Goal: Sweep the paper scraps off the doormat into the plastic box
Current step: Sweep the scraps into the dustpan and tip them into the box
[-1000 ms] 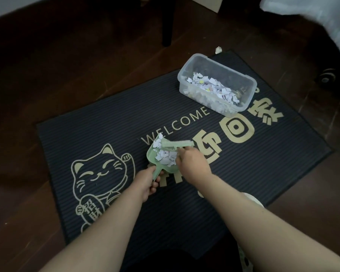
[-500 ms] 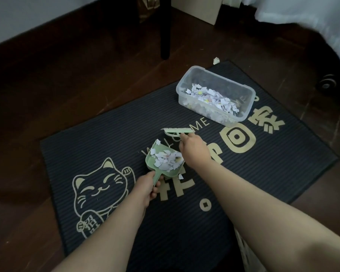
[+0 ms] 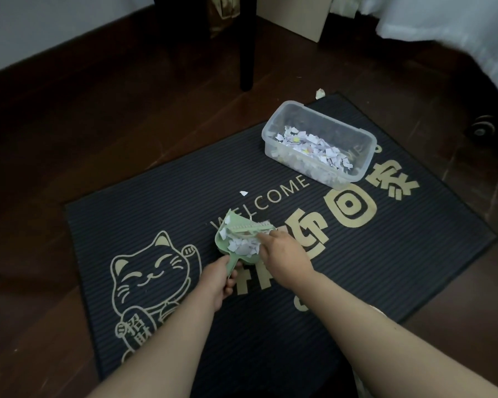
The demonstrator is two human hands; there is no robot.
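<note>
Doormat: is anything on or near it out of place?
Yes. One white scrap lies loose on the doormat just beyond the dustpan, and a crumpled scrap sits on the wooden floor behind the plastic box, off the mat.

"WELCOME" in gold on the doormat (image 3: 161, 196), beside large Chinese characters (招 on the cat's plaque (image 3: 134, 330))

a home is suggested: a welcome doormat (image 3: 156, 196) is laid on a dark wooden floor (image 3: 98, 124), a furniture leg (image 3: 247, 53) is seen at 12 o'clock, white fabric (image 3: 443, 18) at 2 o'clock.
</note>
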